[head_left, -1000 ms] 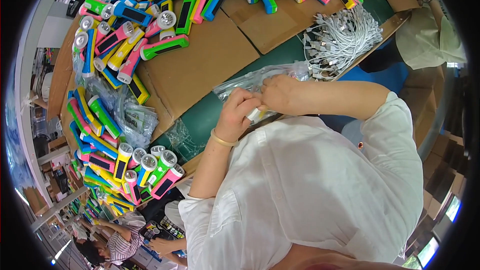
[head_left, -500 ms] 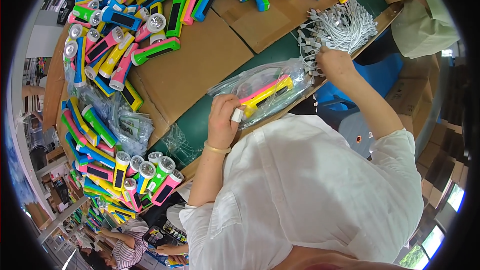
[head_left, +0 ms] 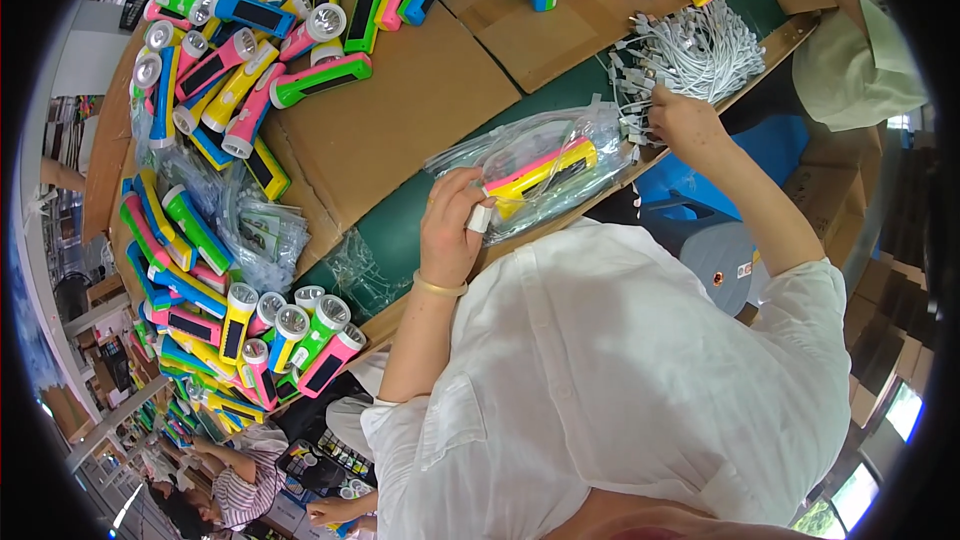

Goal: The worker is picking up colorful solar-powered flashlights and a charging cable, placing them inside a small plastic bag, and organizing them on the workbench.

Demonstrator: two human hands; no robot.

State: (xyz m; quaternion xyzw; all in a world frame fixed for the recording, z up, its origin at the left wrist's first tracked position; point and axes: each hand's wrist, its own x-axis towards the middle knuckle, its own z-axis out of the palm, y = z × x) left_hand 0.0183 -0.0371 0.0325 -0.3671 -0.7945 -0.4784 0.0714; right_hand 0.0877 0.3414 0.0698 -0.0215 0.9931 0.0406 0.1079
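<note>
A pink-and-yellow flashlight (head_left: 546, 172) lies by the table's near edge, among clear plastic bags (head_left: 597, 125). At the left end of these, my left hand (head_left: 450, 227) is closed, its curled fingers on the plastic. A small white piece (head_left: 480, 216) shows at its thumb; whether it is held or wrapped round the thumb I cannot make out. To the right, my right hand (head_left: 690, 127) pinches at the near side of a heap of white USB cables (head_left: 712, 52). Its fingertips are partly hidden among the connectors.
Many colourful flashlights (head_left: 235, 70) cover the far and left parts of the table, over cardboard sheets (head_left: 385, 110). Small clear packets (head_left: 265, 235) lie at left, near upright flashlights (head_left: 330, 325). A blue stool (head_left: 690, 210) stands beyond the table edge. Another person (head_left: 245, 480) works at lower left.
The whole view has shifted slightly. My right hand stays at the cable heap and my left hand stays at the bag, both with little change.
</note>
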